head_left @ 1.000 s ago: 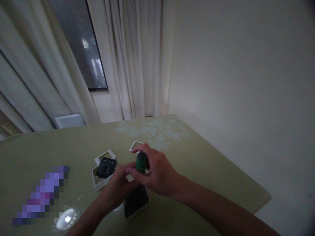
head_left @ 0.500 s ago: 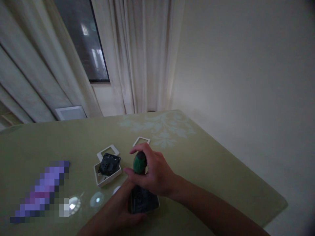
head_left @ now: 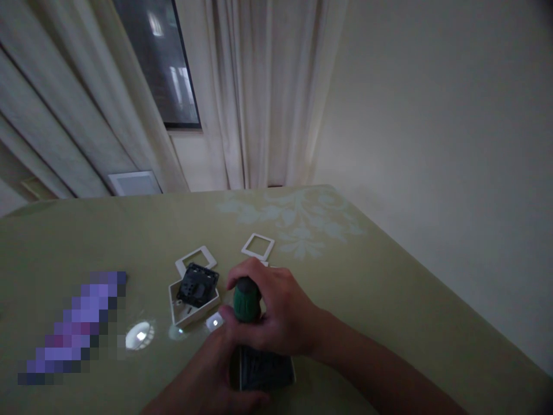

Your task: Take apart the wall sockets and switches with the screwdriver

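Note:
My right hand (head_left: 276, 308) is closed around the green handle of a screwdriver (head_left: 246, 302), held upright; its shaft and tip are hidden below my hand. Under it lies a black electrical module in a white housing (head_left: 266, 369), like a wall switch or socket. My left hand (head_left: 227, 363) grips this piece from its left side, with the thumb along the near edge. The fingers of my left hand are partly covered by my right hand.
Left of my hands, a second black module (head_left: 197, 285) rests tilted on an open white box (head_left: 196, 316). Behind lie two white frames, one by the box (head_left: 208, 256) and another farther right (head_left: 258, 246). A blurred purple item (head_left: 78, 323) lies at the left. The tablecloth (head_left: 389, 323) is green.
The view has shifted, so the table things sit slightly farther right. My right index finger, more lifted before, now curls closer round the screwdriver handle. My left hand keeps its hold on the module.

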The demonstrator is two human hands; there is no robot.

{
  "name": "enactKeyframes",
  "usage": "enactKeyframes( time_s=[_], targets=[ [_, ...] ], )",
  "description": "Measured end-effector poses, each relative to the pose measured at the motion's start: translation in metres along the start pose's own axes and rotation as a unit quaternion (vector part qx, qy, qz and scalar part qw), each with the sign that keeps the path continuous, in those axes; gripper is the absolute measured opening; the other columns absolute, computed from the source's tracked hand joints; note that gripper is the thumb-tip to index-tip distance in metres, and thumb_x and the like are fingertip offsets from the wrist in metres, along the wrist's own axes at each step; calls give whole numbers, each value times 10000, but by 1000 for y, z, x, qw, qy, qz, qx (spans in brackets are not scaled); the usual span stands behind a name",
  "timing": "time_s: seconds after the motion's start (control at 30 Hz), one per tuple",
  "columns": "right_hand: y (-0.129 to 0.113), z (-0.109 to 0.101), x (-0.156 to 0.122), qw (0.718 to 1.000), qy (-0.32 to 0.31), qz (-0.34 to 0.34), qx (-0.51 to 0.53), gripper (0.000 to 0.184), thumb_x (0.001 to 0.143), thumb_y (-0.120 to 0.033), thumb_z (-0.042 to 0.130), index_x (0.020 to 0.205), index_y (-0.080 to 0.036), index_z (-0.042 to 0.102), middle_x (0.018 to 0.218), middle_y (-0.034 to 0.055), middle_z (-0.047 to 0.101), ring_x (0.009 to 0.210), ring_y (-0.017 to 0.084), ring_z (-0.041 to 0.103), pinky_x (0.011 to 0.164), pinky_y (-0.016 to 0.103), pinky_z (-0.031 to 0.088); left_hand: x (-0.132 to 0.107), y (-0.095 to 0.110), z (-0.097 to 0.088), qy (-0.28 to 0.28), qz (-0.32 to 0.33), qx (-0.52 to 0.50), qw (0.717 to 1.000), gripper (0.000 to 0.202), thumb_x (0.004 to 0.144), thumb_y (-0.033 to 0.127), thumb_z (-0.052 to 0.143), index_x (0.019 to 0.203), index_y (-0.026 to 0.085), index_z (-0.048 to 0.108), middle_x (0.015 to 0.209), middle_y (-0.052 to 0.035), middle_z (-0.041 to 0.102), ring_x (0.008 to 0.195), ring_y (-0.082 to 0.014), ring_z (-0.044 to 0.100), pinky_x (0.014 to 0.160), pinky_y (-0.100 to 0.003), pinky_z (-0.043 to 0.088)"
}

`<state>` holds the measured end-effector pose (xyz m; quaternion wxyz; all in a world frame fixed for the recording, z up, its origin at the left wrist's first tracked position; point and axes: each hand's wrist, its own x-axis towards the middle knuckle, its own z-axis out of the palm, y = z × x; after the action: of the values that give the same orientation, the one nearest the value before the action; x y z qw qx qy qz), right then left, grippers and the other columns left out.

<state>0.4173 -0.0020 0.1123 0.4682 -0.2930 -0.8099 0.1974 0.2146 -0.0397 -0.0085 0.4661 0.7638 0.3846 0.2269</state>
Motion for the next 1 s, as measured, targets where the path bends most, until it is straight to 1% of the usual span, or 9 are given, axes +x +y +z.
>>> enactKeyframes(
  time_s=[0.07, 0.17, 0.27, 0.33, 0.43, 0.57, 0.73, 0.87, 1.0],
  targets=[
    [2, -1, 0, 1000, 11, 10, -3, 278, 905, -310, 773, 1126, -266, 610, 946, -18, 734, 730, 138, 688, 699, 241, 529, 0, 0, -1, 9, 9, 11, 1000, 832, 718, 317, 964, 1483, 361, 640, 1446, -63, 715, 1330, -403, 660, 1173, -561, 552],
    [4, -4, -1, 1000, 17, 11, -5, 280, 906, -315, 770, 1130, -263, 610, 940, -17, 738, 702, 137, 676, 675, 243, 522, 0, -1, -1, 24, 37, 29, 999, 911, 712, 316, 968, 1535, 408, 591, 1484, -40, 696, 1333, -401, 658, 1194, -564, 536],
    [4, -8, -3, 1000, 10, -2, -2, 270, 920, -335, 769, 1130, -264, 615, 976, -7, 752, 733, 144, 696, 694, 247, 539, -1, -6, 1, 22, 53, 24, 998, 905, 734, 328, 954, 1550, 424, 574, 1512, -30, 679, 1343, -395, 655, 1182, -547, 550],
    [2, -9, -4, 1000, 11, -6, 5, 283, 918, -334, 786, 1134, -267, 615, 982, -11, 755, 738, 140, 701, 702, 241, 546, -2, -8, 2, 16, 57, 21, 998, 862, 747, 337, 947, 1529, 427, 595, 1522, -26, 670, 1330, -386, 662, 1167, -539, 562],
    [0, -10, -6, 1000, 15, 10, 20, 320, 899, -320, 817, 1137, -268, 609, 963, -31, 745, 715, 123, 691, 689, 223, 540, -3, -11, 3, 11, 50, 31, 998, 816, 764, 342, 938, 1509, 420, 615, 1523, -33, 665, 1281, -374, 683, 1153, -543, 571],
    [1, -7, -8, 1000, 16, 16, 8, 309, 919, -360, 801, 1133, -269, 597, 963, -36, 731, 725, 116, 688, 700, 219, 542, -3, -10, 2, 14, 48, 43, 998, 784, 774, 374, 936, 1495, 395, 631, 1483, -49, 689, 1259, -376, 689, 1147, -546, 574],
    [1, -7, -8, 1000, 12, 4, -5, 311, 932, -365, 792, 1148, -267, 591, 986, -28, 734, 736, 117, 696, 708, 220, 548, 0, -1, -1, 3, 45, 39, 998, 819, 796, 377, 927, 1545, 403, 598, 1548, -49, 661, 1309, -394, 669, 1176, -557, 547],
    [-1, -7, -7, 1000, 16, 5, -4, 304, 922, -343, 805, 1138, -271, 604, 989, -20, 746, 750, 136, 705, 715, 239, 552, 1, 3, -2, 8, 51, 34, 998, 846, 767, 362, 938, 1544, 403, 605, 1542, -53, 664, 1326, -402, 659, 1182, -559, 542],
    [0, -7, -7, 1000, 10, 12, -5, 286, 931, -339, 782, 1138, -268, 598, 987, -18, 739, 746, 136, 701, 712, 239, 550, 1, 2, -1, 18, 48, 40, 998, 806, 751, 356, 939, 1500, 397, 645, 1497, -47, 687, 1290, -398, 667, 1144, -547, 571]
  ],
)
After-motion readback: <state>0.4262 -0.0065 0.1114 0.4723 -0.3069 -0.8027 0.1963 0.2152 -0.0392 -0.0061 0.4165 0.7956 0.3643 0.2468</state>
